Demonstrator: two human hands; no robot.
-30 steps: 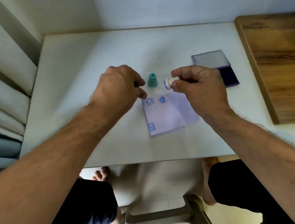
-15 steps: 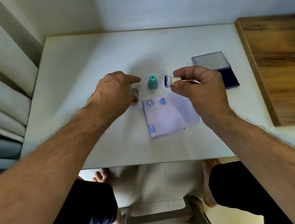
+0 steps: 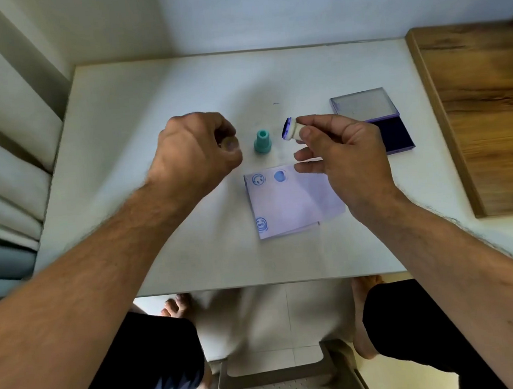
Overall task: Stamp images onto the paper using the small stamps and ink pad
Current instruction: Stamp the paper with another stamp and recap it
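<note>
My right hand [image 3: 341, 152] pinches a small white stamp [image 3: 293, 130] above the table; its blue inked face points left. A teal stamp [image 3: 262, 142] stands upright on the table between my hands. My left hand [image 3: 192, 150] is closed to the left of it, with a small pale round piece [image 3: 229, 142] at its fingertips, too blurred to name. The pale paper [image 3: 296, 203] lies below the stamps. It carries a smiley print [image 3: 258, 179], a heart print [image 3: 280, 175] and a round print [image 3: 261, 224]. The open ink pad [image 3: 397, 135] lies to the right.
The ink pad's lid [image 3: 363, 104] is folded back behind the pad. A wooden board [image 3: 483, 112] covers the right side of the white table [image 3: 148, 104]. Curtain folds hang on the left. A plastic stool [image 3: 281, 381] and my feet show below the table's front edge.
My left hand has drawn back from the paper's top left corner, to the left of the teal stamp. My right hand has turned the white stamp so its inked face points left.
</note>
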